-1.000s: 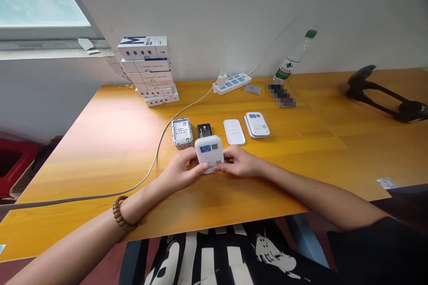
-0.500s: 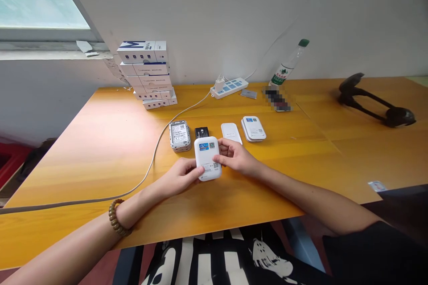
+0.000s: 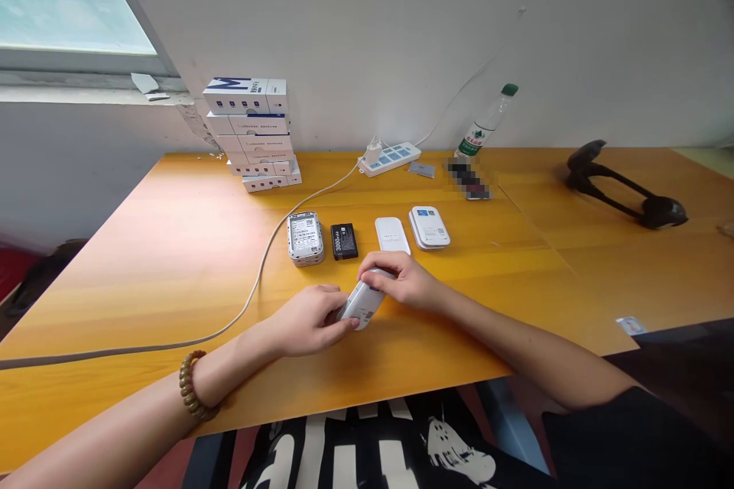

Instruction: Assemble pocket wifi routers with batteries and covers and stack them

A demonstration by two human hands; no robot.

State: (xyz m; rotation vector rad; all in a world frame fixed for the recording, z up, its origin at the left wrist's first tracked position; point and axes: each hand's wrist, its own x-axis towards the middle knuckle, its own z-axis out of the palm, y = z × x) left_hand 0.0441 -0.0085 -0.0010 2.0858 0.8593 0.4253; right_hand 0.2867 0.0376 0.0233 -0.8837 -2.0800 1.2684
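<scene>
In the head view, the white device point(image 3: 362, 308) was held between both hands above the near middle of the table point(image 3: 200, 267), leaning over to the right with a narrow side edge showing. A second earlier it had stood more upright, its labelled face turned squarely to the camera; by now that face was slanted and partly covered by fingers. The left hand point(image 3: 313, 319) gripped its lower left part, thumb across the near end. The right hand point(image 3: 401, 279) had moved up from the device's lower right side and was closed around its far upper end. The black battery point(image 3: 345, 241), partly hidden behind the device a second before, lay in full sight on the table beyond the hands. To its left sat the opened unit point(image 3: 306, 238), label upward; to its right lay the white cover point(image 3: 393, 234), its near end just beyond the right hand, then the stack of white devices point(image 3: 430, 228). These had kept their order, as had the box pile point(image 3: 252, 130) at far left, the power strip point(image 3: 393, 159) and the bottle point(image 3: 485, 126) by the wall. The whole scene sat slightly lower in view.
</scene>
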